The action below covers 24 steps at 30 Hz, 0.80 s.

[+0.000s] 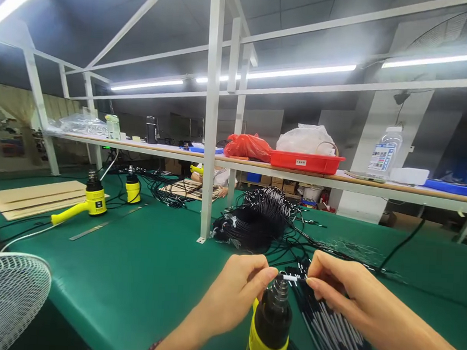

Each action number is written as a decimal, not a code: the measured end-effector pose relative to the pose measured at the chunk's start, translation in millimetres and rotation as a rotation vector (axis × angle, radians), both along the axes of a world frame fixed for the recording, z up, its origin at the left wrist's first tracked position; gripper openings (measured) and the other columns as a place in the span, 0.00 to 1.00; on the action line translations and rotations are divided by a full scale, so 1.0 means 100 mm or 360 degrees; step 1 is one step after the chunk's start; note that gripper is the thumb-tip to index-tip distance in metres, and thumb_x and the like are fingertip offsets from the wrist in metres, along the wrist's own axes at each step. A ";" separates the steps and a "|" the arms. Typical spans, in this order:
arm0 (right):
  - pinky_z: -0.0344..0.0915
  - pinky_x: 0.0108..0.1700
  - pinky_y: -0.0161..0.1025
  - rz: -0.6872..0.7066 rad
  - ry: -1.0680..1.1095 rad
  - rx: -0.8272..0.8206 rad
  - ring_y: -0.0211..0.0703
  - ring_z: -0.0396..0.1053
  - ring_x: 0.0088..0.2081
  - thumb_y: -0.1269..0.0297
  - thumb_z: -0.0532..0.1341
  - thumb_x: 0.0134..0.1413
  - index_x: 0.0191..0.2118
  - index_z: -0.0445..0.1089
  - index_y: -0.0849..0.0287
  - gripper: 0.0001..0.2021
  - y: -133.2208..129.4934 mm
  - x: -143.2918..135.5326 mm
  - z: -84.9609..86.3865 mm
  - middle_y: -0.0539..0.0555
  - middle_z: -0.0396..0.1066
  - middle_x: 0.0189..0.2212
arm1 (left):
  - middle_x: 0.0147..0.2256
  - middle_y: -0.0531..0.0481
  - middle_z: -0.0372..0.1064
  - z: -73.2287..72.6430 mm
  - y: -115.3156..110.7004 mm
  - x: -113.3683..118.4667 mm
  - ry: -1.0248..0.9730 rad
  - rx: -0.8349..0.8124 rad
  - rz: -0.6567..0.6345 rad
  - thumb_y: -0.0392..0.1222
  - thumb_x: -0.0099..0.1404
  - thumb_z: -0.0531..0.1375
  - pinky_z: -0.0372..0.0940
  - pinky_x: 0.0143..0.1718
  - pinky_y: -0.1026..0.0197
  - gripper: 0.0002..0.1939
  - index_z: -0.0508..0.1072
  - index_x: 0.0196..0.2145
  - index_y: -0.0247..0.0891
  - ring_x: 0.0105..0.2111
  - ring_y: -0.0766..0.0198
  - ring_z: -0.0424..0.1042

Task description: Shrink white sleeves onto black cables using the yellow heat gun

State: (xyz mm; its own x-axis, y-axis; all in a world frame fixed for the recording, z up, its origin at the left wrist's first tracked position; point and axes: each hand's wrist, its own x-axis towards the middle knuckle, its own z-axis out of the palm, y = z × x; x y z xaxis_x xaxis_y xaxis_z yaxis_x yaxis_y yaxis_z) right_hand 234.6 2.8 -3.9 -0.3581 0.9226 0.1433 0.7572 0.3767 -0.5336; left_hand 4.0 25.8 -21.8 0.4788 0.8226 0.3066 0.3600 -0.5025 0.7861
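A yellow and black heat gun (271,326) stands upright at the front, its metal nozzle pointing up. Just above the nozzle, a thin black cable with a white sleeve (289,277) is held level between my hands. My left hand (233,290) pinches its left end between thumb and fingers. On the other side, my right hand (347,293) is closed on the right end. Whether the sleeve touches the nozzle, I cannot tell. Beneath and beside my right hand lies a bundle of black cables with grey sleeves (337,329).
Behind my hands lies a large coil of black cables (254,228) beside a white post (210,142). Two more heat guns, one lying near (96,198) and one farther off (132,187), are left. A fan (11,299) stands front left. A shelf above carries a red tray (306,163).
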 end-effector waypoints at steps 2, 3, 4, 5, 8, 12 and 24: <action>0.53 0.28 0.36 -0.0012 0.0071 0.0038 0.38 0.52 0.26 0.55 0.48 0.66 0.29 0.58 0.54 0.14 0.05 0.00 -0.02 0.46 0.60 0.24 | 0.22 0.57 0.57 -0.04 0.04 0.01 -0.0006 0.0014 0.0025 0.48 0.73 0.50 0.49 0.26 0.63 0.23 0.59 0.21 0.37 0.24 0.67 0.56; 0.53 0.28 0.36 -0.0017 0.0094 0.0059 0.38 0.53 0.26 0.56 0.49 0.66 0.29 0.58 0.55 0.14 0.07 0.00 -0.03 0.46 0.60 0.24 | 0.22 0.57 0.58 -0.06 0.05 0.01 -0.0007 0.0021 0.0033 0.49 0.74 0.49 0.50 0.27 0.63 0.23 0.60 0.22 0.37 0.24 0.67 0.57; 0.53 0.28 0.37 -0.0021 0.0107 0.0076 0.38 0.54 0.26 0.56 0.50 0.65 0.28 0.59 0.55 0.14 0.08 -0.01 -0.04 0.46 0.61 0.24 | 0.22 0.56 0.59 -0.07 0.07 0.01 -0.0008 0.0027 0.0034 0.48 0.74 0.48 0.50 0.28 0.63 0.23 0.60 0.22 0.38 0.25 0.66 0.58; 0.53 0.28 0.37 -0.0021 0.0112 0.0084 0.38 0.54 0.27 0.56 0.50 0.65 0.28 0.59 0.55 0.15 0.10 -0.01 -0.05 0.47 0.61 0.24 | 0.23 0.56 0.60 -0.08 0.08 0.01 -0.0014 0.0028 0.0027 0.48 0.74 0.47 0.51 0.29 0.63 0.23 0.61 0.22 0.38 0.26 0.66 0.59; 0.53 0.28 0.37 -0.0042 0.0130 0.0094 0.38 0.55 0.26 0.56 0.52 0.64 0.28 0.60 0.56 0.14 0.12 -0.03 -0.07 0.47 0.61 0.23 | 0.25 0.55 0.62 -0.09 0.10 0.02 -0.0038 0.0011 0.0020 0.47 0.75 0.46 0.54 0.31 0.63 0.22 0.62 0.23 0.38 0.28 0.64 0.61; 0.54 0.28 0.37 -0.0086 0.0163 0.0082 0.38 0.55 0.26 0.58 0.53 0.62 0.28 0.61 0.55 0.12 0.13 -0.06 -0.08 0.47 0.62 0.24 | 0.26 0.54 0.63 -0.07 0.11 0.03 -0.0053 -0.0009 0.0066 0.47 0.74 0.48 0.54 0.32 0.62 0.21 0.64 0.24 0.38 0.29 0.63 0.62; 0.52 0.27 0.36 -0.0140 0.0209 0.0106 0.38 0.56 0.25 0.60 0.55 0.59 0.27 0.61 0.56 0.11 0.19 -0.10 -0.12 0.46 0.63 0.22 | 0.26 0.54 0.65 -0.06 0.13 0.02 -0.0020 -0.0074 0.0118 0.46 0.69 0.53 0.53 0.29 0.63 0.15 0.66 0.27 0.37 0.29 0.63 0.61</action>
